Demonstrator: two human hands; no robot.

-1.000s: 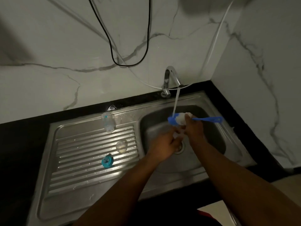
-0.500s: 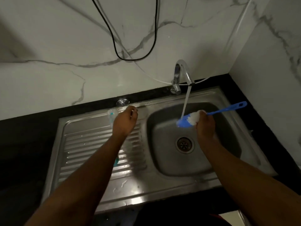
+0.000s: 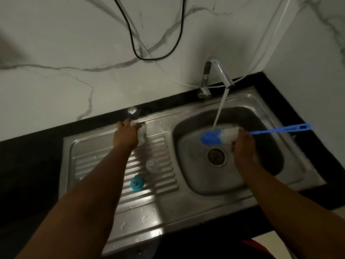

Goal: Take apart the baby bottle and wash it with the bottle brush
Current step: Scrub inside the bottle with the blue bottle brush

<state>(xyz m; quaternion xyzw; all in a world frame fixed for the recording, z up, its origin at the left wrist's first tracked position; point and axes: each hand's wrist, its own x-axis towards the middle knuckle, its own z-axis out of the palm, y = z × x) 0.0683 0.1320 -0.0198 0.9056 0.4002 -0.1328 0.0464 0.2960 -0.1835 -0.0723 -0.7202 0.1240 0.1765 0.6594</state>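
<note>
My left hand (image 3: 127, 135) reaches to the back of the drainboard and wraps around the clear baby bottle (image 3: 141, 139), hiding most of it. My right hand (image 3: 242, 144) grips the bottle brush (image 3: 220, 136) just behind its white and blue bristles, and the blue handle points right. The bristles are under the running water over the sink basin (image 3: 196, 176). A clear nipple piece (image 3: 152, 165) and a teal ring (image 3: 137, 182) lie on the drainboard ridges, near my left forearm.
The faucet (image 3: 218, 71) at the back runs a thin stream into the basin, above the drain (image 3: 215, 156). The steel drainboard (image 3: 89, 165) is wet. A black counter (image 3: 28, 156) surrounds the sink. A black cable (image 3: 153, 57) hangs on the marble wall.
My left hand left the basin, crossed to the drainboard and closed on the bottle. My right hand kept the brush under the stream. The view shifted slightly.
</note>
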